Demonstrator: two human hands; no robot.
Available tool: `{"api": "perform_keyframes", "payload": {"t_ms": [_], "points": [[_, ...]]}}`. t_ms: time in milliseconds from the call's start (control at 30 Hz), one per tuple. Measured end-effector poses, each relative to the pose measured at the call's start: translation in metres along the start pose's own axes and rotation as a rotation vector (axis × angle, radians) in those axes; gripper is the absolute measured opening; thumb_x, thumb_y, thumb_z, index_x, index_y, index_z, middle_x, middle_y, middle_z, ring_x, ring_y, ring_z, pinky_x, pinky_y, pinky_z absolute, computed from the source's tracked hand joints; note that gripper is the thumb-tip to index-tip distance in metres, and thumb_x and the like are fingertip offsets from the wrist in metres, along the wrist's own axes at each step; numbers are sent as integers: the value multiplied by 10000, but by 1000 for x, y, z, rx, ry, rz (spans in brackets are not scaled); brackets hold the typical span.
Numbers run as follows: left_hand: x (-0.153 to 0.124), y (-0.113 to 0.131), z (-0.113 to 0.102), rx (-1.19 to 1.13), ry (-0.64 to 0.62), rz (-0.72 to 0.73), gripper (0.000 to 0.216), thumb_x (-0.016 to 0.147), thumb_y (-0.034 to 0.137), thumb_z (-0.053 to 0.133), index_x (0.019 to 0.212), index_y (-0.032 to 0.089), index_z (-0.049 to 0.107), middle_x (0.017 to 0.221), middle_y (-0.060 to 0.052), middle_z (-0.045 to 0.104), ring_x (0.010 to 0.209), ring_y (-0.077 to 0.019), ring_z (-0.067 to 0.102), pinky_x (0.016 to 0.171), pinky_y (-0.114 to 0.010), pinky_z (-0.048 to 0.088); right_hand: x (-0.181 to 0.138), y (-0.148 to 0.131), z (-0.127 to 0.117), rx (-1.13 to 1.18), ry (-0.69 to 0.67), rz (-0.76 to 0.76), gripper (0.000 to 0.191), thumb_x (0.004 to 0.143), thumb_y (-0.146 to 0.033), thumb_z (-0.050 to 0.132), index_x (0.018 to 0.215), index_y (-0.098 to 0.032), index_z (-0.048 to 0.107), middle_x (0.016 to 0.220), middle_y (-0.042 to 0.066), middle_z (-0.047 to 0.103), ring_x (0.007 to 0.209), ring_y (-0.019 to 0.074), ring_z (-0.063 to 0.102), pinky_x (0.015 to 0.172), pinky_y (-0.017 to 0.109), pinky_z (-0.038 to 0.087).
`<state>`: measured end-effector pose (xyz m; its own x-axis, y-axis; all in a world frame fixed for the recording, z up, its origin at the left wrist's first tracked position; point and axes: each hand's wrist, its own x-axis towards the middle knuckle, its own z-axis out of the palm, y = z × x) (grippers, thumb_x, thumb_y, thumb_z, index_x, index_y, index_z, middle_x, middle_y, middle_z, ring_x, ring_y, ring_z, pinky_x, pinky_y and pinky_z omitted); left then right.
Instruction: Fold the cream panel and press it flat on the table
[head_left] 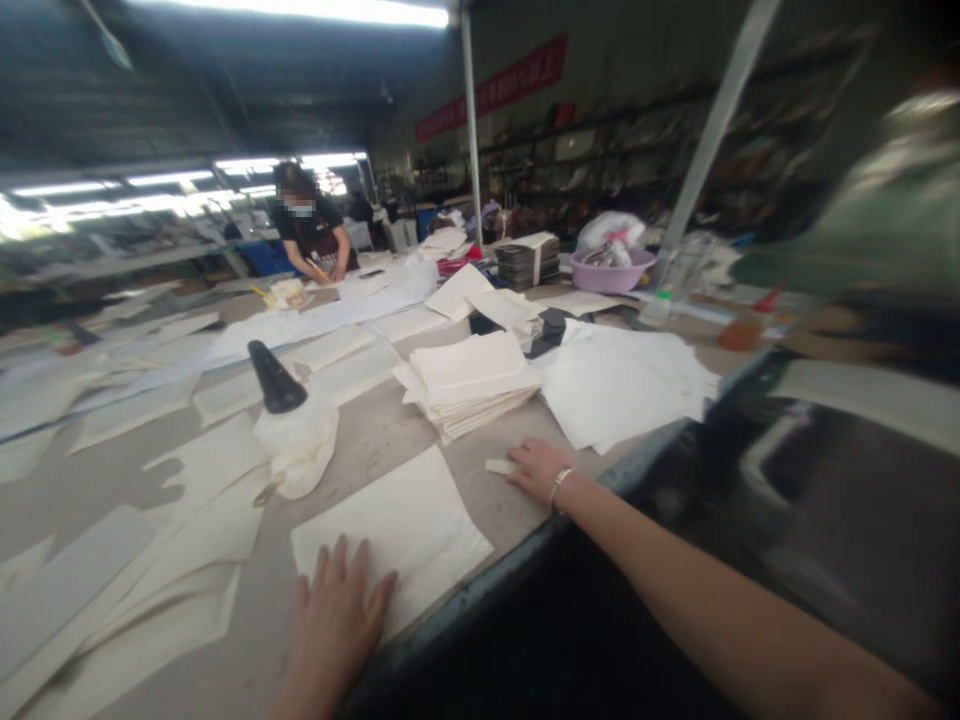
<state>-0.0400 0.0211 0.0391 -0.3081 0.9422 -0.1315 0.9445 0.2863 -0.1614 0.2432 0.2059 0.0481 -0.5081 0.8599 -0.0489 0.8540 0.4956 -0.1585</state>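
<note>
My left hand [341, 605] lies with its fingers spread on the lower left part of a cream sheet [420, 520] near the table's front edge. To the right of that sheet, my right hand [538, 470] rests on the table, its fingers closed over one end of a small flat cream strip [498, 466]. The strip's other end sticks out to the left; its kind is unclear. Behind the right hand is a stack of cream sheets [472, 372], with a fan of white sheets [622, 375] beside it. A white container with a black handle-like top [276, 378] stands behind the left hand.
More pale sheets [187, 560] overlap on the left. A purple basin [613, 275], a strapped dark stack [527, 262] and an orange bottle [746, 325] stand further back. A masked co-worker [315, 230] leans over the far table end. Another person, blurred, is at the right edge.
</note>
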Motion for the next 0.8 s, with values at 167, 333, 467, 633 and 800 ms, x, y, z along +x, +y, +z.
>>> {"api": "perform_keyframes", "payload": {"t_ms": [167,333,467,633,800], "points": [[67,42,-32,-132,87,162,553,887,455,379,1364,174,383,1451,-111,287,1342,-340,194,1053,-546,218,0,-11,-1,-23,-40,2,256,910,-222,394,1002,-128,614,1047,164,568,1004,257,517,838,344,406],[113,58,-38,-129,85,160,464,897,387,361,1209,86,525,1193,-170,532,1104,-280,494,953,-398,372,11,-11,1,46,1,79,274,908,-137,320,1030,-133,565,1020,146,600,927,242,577,762,335,430],[128,44,-39,-128,50,166,408,865,428,439,1112,139,587,1097,-135,562,1018,-266,535,887,-364,402,21,-14,3,105,31,125,295,963,-253,267,1020,-151,538,934,114,643,840,230,619,702,322,436],[151,27,-54,-156,-112,213,273,852,385,503,924,154,631,932,-67,617,871,-177,578,757,-282,443,23,-23,-5,181,50,92,332,969,-384,280,993,-180,541,955,86,651,877,212,615,712,297,429],[145,44,-75,-130,-184,225,283,894,387,503,928,121,593,928,-55,604,872,-166,574,812,-370,475,14,-17,-7,229,67,85,282,931,-372,401,1074,-178,547,1025,102,629,930,232,596,765,317,430]]}}
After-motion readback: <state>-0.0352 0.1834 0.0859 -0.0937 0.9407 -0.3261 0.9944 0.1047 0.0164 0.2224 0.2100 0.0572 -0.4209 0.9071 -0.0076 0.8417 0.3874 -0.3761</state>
